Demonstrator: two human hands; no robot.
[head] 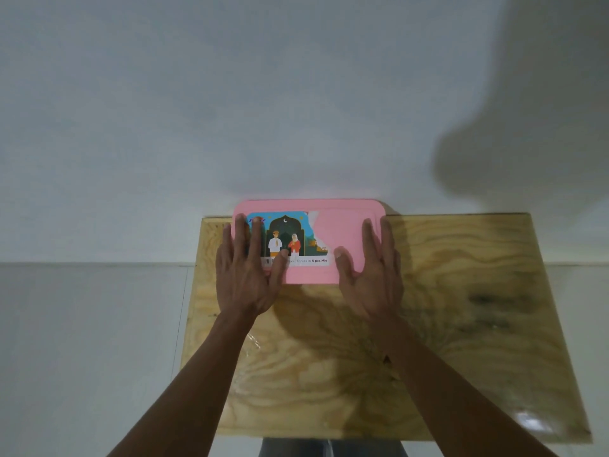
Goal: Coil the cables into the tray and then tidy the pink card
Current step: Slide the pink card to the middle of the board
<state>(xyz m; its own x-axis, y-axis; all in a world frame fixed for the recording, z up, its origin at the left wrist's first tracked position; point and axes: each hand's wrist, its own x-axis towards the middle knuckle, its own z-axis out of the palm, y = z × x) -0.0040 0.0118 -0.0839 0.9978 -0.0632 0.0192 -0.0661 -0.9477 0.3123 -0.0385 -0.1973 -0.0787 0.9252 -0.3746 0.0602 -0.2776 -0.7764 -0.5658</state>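
A flat pink card point(342, 232) with rounded corners lies at the far edge of the wooden board point(461, 291), against the wall. A partly torn colourful sticker point(286, 239) covers its left half. My left hand point(245, 275) rests flat on the card's left side, fingers spread over the sticker. Flat on the card's right side lies my right hand point(372, 272), its thumb on the pink surface. Neither hand grips the card. No cables and no tray are in view.
The plywood board stands against a pale wall point(230, 110) and ends at a near edge point(329, 437) close to my body. Pale floor point(82, 357) lies to the left of the board.
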